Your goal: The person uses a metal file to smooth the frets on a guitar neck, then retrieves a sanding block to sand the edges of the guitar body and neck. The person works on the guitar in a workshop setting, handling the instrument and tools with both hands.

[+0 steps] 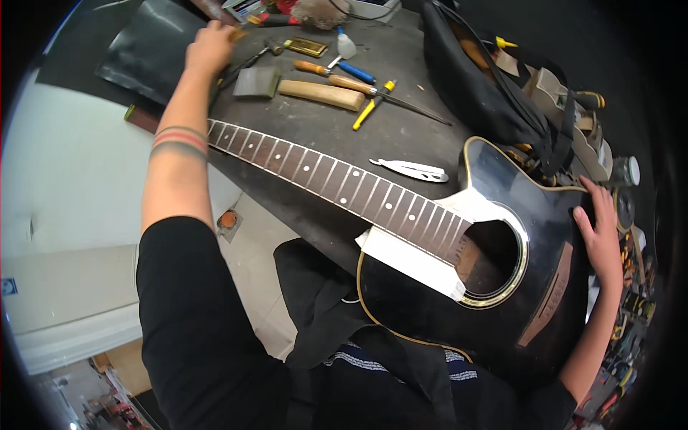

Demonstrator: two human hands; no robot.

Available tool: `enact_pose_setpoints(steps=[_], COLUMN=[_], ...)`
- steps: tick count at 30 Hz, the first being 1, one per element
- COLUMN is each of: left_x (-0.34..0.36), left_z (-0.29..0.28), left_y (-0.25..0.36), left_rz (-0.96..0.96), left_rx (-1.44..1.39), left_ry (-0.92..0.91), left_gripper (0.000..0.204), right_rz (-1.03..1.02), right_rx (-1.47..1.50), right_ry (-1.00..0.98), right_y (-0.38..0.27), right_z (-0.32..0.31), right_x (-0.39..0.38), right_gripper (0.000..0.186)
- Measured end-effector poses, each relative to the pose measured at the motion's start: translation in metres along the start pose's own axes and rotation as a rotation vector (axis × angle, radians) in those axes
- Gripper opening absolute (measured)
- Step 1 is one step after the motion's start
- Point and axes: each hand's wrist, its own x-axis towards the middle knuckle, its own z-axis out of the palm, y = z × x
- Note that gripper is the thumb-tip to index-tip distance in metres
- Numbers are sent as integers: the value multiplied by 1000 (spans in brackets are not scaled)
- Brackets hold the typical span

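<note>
A black acoustic guitar (423,287) lies face up in front of me, without strings, its neck pointing to the far left. White masking tape (412,261) covers the top along the fretboard (337,179) and near the soundhole. My right hand (602,233) rests flat on the body's right end beyond the bridge (548,297), fingers apart. At the far left, past the neck, my left hand (208,51) has its fingers curled together. A small yellowish-brown thing (238,34) shows at its fingertips; its kind is hard to make out.
Behind the neck lie a wooden block (321,94), a grey block (256,82), a wooden-handled file (394,99), a yellow-handled tool (375,105) and a white folding razor (410,170). A black padded bag (480,79) stands at back right. Several tools (634,287) line the right edge.
</note>
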Motion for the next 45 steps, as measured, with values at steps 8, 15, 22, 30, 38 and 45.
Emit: enact_pose_setpoints(steps=[8,15,22,30,38,45], left_x=[-86,-258,-209,-240,-239,-225], left_z=[-156,-229,-143,-211,-132,-129], left_y=[59,289,23,189,82,-4], left_rz=[-231,214,-400,-107,-409,-384], left_rx=[-1707,-1901,-931,-1507,-1366,-864], left_ry=[748,-21,168,183,262,376], left_gripper=[28,17,22,24,21,40], right_rz=[37,-11,26,44,86,55], right_rx=[-11,6,29,5,31,28], right_ry=[22,1,-10,7,-89,-82], right_y=[-16,-10,-9,6,-4,-3], right_z=[-4,-7,-8,-3,-7,-3], right_x=[-2,3,3,-8,0,5], right_gripper=[54,55,53,54,54,54])
